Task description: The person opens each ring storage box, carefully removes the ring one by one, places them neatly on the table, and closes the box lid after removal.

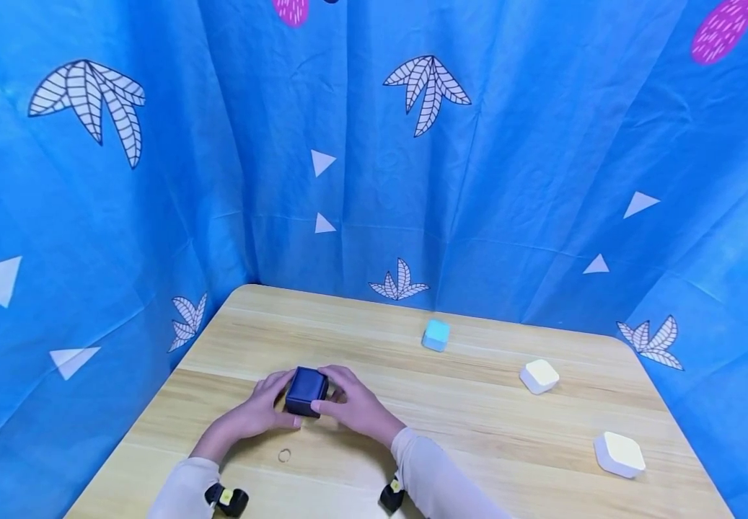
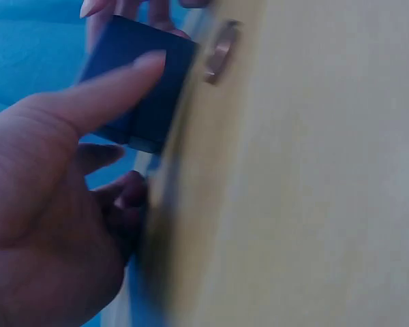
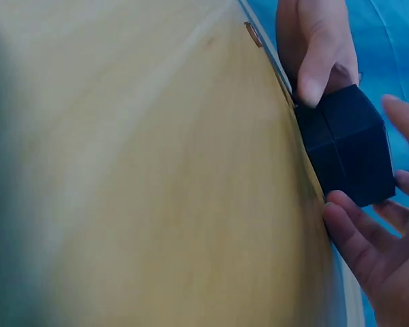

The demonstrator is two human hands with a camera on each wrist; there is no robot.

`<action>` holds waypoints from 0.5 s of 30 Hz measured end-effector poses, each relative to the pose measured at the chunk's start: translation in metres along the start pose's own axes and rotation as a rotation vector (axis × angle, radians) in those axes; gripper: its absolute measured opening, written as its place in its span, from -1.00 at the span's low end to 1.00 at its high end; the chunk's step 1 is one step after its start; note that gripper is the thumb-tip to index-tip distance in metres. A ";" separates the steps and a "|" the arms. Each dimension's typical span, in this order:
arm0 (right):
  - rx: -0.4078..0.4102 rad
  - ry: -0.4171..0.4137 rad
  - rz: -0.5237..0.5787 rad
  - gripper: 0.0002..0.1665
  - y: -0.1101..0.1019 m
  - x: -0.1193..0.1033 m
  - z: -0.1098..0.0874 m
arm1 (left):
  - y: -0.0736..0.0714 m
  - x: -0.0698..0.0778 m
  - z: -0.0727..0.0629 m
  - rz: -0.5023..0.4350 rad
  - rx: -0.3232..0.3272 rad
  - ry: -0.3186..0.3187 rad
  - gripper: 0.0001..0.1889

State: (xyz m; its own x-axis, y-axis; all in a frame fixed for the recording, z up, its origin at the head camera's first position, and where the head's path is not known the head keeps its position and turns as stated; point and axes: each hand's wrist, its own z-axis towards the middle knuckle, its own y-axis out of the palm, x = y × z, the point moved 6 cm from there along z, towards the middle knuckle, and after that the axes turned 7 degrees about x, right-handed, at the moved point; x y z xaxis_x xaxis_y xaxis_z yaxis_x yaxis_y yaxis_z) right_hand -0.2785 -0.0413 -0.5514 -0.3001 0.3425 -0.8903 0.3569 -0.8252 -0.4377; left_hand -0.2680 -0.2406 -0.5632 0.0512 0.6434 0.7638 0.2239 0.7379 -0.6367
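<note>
Head view. Markings: printed leaf outlines, pale triangles and magenta shapes on the blue curtain [image 1: 510, 180]; the small dark box [image 1: 306, 386] has a plain top. Left hand [image 1: 257, 412] comes in from lower left, fingertips at the box's far left corner, thumb by its near left corner. Right hand [image 1: 357, 407] reaches in from the right, forefinger at the far right corner, thumb at the near right; box held between the two. Pale sleeves [image 1: 445, 483] on both arms, black device [image 1: 226, 499] at the left wrist, another at the right. Box sits left of centre over the wooden table [image 1: 464, 425]; cannot tell if its base touches. Ring [image 1: 279, 456] lies nearer the person, just below the left thumb. Light-blue block [image 1: 436, 335] toward the far edge; cream-topped block [image 1: 539, 376] and a second pale block [image 1: 620, 455] to the right, well apart from the hands. Curtain stands close behind the table.

Left wrist view. Left thumb crosses in front of the box, covering part of it; other fingers bent below. Right fingertips show at the top. Ring near, apart from box.

Right wrist view. Seam runs round the closed box. Right fingers curve about it; left thumb touches the opposite end. Ring beyond, on the wood.
</note>
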 end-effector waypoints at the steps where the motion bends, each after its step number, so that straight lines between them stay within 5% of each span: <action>1: 0.006 0.001 -0.012 -0.23 -0.002 -0.001 -0.001 | -0.001 0.001 -0.002 0.002 -0.010 -0.005 0.16; 11: 0.056 -0.037 -0.235 -0.09 -0.019 -0.006 -0.004 | -0.010 0.011 -0.010 0.037 -0.013 -0.008 0.08; 15: 0.081 -0.066 -0.348 -0.07 -0.029 -0.006 -0.004 | -0.014 0.020 -0.008 0.075 0.022 0.045 0.03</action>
State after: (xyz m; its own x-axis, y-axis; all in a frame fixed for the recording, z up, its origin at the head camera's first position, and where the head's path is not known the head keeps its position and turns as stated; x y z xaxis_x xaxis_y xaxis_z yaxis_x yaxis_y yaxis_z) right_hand -0.2840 -0.0176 -0.5341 -0.4485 0.5814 -0.6789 0.1526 -0.6986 -0.6991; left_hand -0.2619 -0.2400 -0.5384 0.1109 0.6876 0.7176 0.1963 0.6927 -0.6940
